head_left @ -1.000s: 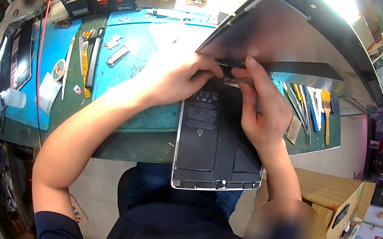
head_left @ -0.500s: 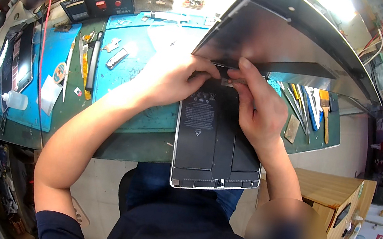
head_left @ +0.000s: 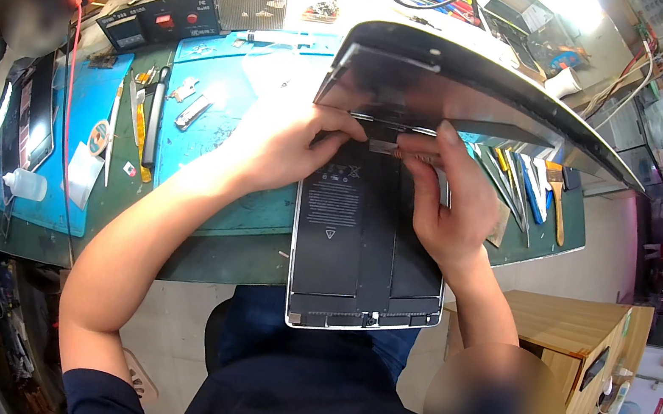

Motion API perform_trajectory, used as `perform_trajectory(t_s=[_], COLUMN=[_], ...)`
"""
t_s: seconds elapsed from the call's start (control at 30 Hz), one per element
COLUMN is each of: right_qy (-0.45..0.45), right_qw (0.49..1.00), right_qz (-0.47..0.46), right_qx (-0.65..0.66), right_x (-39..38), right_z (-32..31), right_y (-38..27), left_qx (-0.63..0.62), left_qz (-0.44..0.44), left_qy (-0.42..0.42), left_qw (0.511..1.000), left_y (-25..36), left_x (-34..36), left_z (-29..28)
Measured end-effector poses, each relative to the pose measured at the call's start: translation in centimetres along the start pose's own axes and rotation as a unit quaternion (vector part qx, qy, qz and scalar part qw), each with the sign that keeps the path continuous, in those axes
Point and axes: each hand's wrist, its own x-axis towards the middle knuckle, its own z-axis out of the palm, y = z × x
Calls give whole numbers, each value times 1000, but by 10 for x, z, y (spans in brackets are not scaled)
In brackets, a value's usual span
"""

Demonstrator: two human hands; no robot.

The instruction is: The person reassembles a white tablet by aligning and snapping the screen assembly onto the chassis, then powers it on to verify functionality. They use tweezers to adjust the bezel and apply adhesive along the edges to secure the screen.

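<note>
At the front edge of the green workbench, here's an opened tablet body, its near end jutting out over the person's lap, dark battery cells lying face up on either side of a middle strip. Beyond it the display panel leans up at a slant, its inner face toward the hands, and all the action is down in the gap below it!

In from the left comes the left hand, thumb and forefinger drawn together at the far left of the body; whether anything sits between those tips, we cannot tell. Facing it, the right hand, thumb and forefinger brought close at the right end of a small pale strip; too tiny to tell if it is pinched. That strip lies between the two sets of fingertips, at the body's far end.

Out to the left, a slim metal part rests on the blue mat, a black-handled tool nearby, and farther over a white squeeze bottle. On the right, a wooden-handled brush lies beside blue-handled tools.
</note>
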Motion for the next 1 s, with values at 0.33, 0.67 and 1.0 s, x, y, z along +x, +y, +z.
perform_trajectory(t_s=[0.33, 0.67, 1.0], right_qy=[34, 35, 30], right_qw=[999, 999, 999], right_qz=[-11, 1, -2], right_qx=[-15, -12, -20], right_x=[-8, -8, -9], right_z=[-3, -1, 0], right_y=[13, 12, 14], left_qx=[-42, -39, -44], left_qz=[-59, -39, -46], left_qy=[-43, -24, -22], left_qw=[996, 998, 998], left_y=[3, 2, 3], left_x=[1, 1, 0], left_z=[-2, -1, -1])
